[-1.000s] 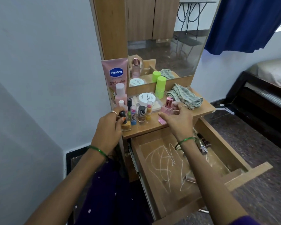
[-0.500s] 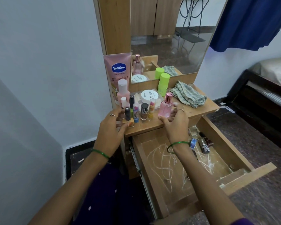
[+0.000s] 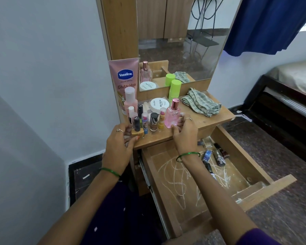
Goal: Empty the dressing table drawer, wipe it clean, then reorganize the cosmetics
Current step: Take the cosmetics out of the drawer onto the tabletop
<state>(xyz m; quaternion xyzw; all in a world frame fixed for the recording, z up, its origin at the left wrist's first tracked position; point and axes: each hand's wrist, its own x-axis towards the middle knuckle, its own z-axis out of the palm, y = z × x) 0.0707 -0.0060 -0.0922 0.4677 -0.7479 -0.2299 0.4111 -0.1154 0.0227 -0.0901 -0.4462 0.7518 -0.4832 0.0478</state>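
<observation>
The dressing table drawer (image 3: pixel 281 184) is pulled open; its wooden floor shows white scribble marks, and several small bottles (image 3: pixel 217 155) lie at its back right. On the tabletop (image 3: pixel 200 121) stand several cosmetics in a row. My right hand (image 3: pixel 185 133) grips the base of a pink perfume bottle (image 3: pixel 172 116), which stands upright near the front edge. My left hand (image 3: pixel 119 145) holds a yellow nail polish bottle (image 3: pixel 137 132) with a black cap at the table's front left corner.
A pink Vaseline tube (image 3: pixel 125 76) leans at the back left beside the mirror (image 3: pixel 180 41). A white jar (image 3: pixel 159 104), a green bottle (image 3: pixel 174 90) and a crumpled cloth (image 3: pixel 201 104) sit behind. A bed (image 3: pixel 293 80) is at right, a wall at left.
The pink perfume bottle went from tilted under my right hand to upright on the tabletop. My left hand slid down to the yellow bottle at the front left corner.
</observation>
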